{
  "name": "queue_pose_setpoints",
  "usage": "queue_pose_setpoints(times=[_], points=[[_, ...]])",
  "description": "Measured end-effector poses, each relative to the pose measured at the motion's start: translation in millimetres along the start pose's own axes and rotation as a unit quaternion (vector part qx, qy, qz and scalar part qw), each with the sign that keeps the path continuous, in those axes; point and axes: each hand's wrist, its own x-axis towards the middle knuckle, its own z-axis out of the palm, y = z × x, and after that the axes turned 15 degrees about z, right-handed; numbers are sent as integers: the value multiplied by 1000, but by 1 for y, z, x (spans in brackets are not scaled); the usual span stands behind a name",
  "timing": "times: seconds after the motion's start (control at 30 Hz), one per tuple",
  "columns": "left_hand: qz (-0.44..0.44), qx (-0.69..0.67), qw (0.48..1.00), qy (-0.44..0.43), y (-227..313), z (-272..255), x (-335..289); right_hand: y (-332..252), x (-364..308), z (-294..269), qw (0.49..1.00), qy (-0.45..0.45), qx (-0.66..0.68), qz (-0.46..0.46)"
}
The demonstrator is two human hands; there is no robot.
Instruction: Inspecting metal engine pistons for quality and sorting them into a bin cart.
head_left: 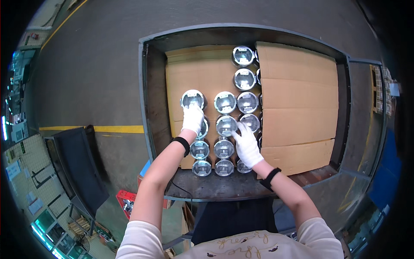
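Metal engine pistons stand crown up in columns on a cardboard sheet inside a large dark bin. My left hand (192, 118), in a white glove, is closed on the near edge of a piston (191, 96) at the far end of the left column. That piston looks larger than its neighbours. My gloved right hand (247, 144) reaches over the right columns. Its fingertips touch the right rim of a middle-column piston (225, 124), beside another piston (250, 121). Thumb and fingers are apart there, and this hand lifts nothing.
A folded cardboard sheet (299, 95) covers the bin's right part and partly hides more pistons. Raised metal walls (246, 26) surround the load. A dark cart (79, 168) stands on the floor at left, with a red crate (126, 202) near the bin's front left corner.
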Motion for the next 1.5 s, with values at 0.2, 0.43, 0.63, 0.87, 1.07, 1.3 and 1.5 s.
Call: queue_pose_setpoints(times=[0.2, 0.43, 0.63, 0.87, 1.07, 1.3, 1.5], points=[[-124, -163, 979, -5, 6, 78, 11, -7, 83, 66, 996, 24, -55, -60], [-79, -153, 983, -70, 25, 39, 14, 11, 110, 122, 902, -112, 173, 379], [-67, -254, 961, 86, 25, -6, -14, 26, 112, 146, 966, -70, 52, 244], [-192, -283, 935, 95, 28, -80, -142, -32, 68, 41, 990, -28, -117, -78], [-353, -325, 871, 101, 133, -137, -261, -13, -55, -22, 984, -131, -86, -83], [-530, -379, 744, 151, 266, -191, -332, 53, -142, -54, 936, -244, -130, -218], [-672, -345, 610, 241, 374, -228, -397, 77, -178, -104, 901, -229, -222, -295]])
